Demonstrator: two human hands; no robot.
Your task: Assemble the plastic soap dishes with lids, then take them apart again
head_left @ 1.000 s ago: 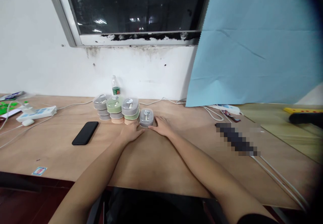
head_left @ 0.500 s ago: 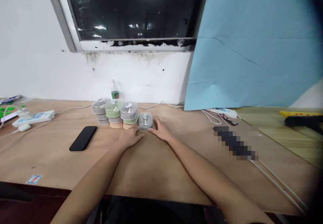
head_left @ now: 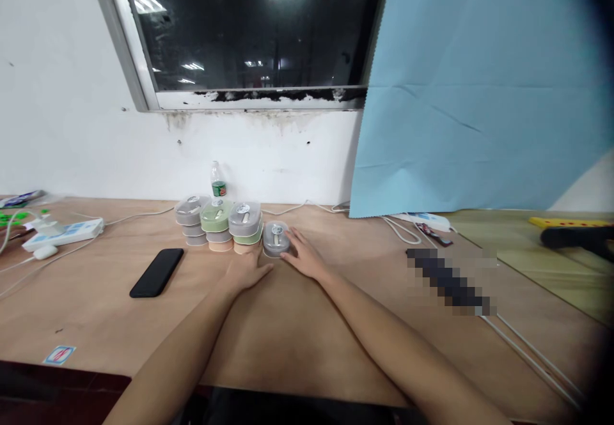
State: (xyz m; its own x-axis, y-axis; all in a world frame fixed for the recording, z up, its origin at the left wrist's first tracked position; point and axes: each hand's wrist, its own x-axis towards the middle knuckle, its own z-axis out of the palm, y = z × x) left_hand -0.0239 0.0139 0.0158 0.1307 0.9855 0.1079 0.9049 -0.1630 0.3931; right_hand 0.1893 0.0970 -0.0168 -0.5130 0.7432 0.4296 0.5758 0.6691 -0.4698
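A grey lidded container with a clear-looking top stands alone, just right of three stacks of similar ones. My right hand lies along its right side, fingers stretched and thumb apart at the front corner. My left hand rests on the table before the rightmost stack, thumb out towards the grey container and fingertips close to the stack's base; whether they touch it is unclear. That stack has a grey container above a green one and a peach one. Left of it, a green container tops the middle stack and a grey container the left one.
Behind the stacks stands a plastic bottle against the wall. A black phone lies left of my arms. Power strips and white cables lie on both sides. A pixelated dark object lies right, below a blue sheet.
The whole scene sits slightly lower in the picture as my head tilts up. Both hands stay in nearly the same place beside the containers, with the right fingers a little more spread.
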